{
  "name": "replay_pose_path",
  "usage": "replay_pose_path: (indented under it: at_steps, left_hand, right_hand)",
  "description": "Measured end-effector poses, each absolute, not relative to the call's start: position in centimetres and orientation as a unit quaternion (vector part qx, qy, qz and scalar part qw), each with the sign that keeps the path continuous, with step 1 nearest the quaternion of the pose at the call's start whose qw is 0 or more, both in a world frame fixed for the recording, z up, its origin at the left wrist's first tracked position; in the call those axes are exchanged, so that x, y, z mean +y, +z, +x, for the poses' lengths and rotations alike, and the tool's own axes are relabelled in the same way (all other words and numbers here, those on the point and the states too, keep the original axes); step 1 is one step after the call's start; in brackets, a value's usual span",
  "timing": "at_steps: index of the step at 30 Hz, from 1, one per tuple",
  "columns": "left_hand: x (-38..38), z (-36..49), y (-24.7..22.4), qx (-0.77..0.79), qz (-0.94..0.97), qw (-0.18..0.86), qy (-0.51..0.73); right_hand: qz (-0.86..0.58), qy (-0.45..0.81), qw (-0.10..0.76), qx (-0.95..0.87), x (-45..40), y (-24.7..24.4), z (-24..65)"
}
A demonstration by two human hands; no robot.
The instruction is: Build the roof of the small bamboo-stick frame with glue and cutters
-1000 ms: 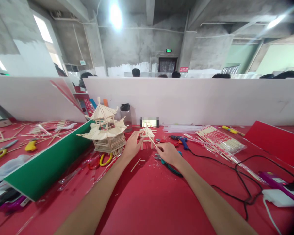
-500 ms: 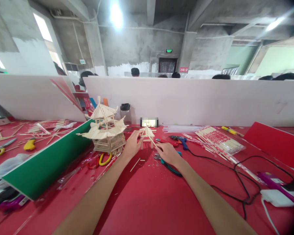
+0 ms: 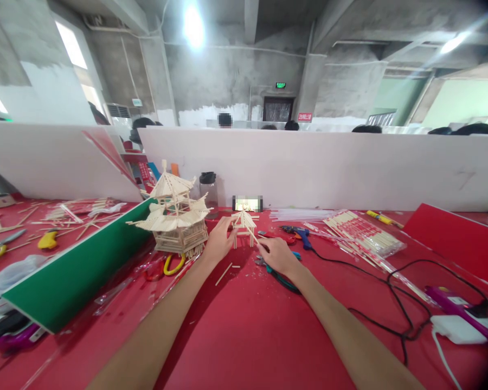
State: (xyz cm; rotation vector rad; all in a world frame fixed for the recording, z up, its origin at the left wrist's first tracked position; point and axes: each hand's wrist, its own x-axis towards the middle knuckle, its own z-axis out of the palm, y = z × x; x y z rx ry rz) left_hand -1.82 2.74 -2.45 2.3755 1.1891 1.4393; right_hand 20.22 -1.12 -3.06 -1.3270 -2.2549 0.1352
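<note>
A small pavilion model (image 3: 245, 220) made of pale wooden sticks stands on the red table, with a pointed roof and thin legs. My left hand (image 3: 218, 240) is at its left side, fingers closed on its edge; part of the grip is hidden. My right hand (image 3: 280, 255) pinches a thin wooden stick (image 3: 253, 236), whose far end reaches up to the model's roof. Pliers with teal handles (image 3: 282, 279) lie partly under my right hand. Two short stick offcuts (image 3: 223, 274) rest in front of the model.
A larger stick pagoda (image 3: 177, 222) stands left, beside a green board (image 3: 85, 265). Yellow-handled scissors (image 3: 174, 264) lie by its base. A blue glue gun (image 3: 304, 237), its black cable and packed sticks (image 3: 360, 230) lie right. A phone (image 3: 248, 204) leans against the white partition (image 3: 329, 168).
Almost nothing differs. The stick in my right hand and the hand itself have shifted very slightly; my left hand stays at the small pavilion.
</note>
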Motion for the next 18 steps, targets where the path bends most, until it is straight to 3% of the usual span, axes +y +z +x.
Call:
replay_pose_path:
  at_steps: [12, 18]
  left_hand:
    - [1.0, -1.6, -1.2, 0.434, 0.729, 0.032, 0.528]
    - [-1.2, 0.1, -0.7, 0.404, 0.816, 0.150, 0.386]
  right_hand:
    - [-0.500, 0.036, 0.252, -0.828, -1.3, -2.7, 20.2]
    - [-0.498, 0.044, 0.254, -0.828, -1.1, -2.9, 20.2]
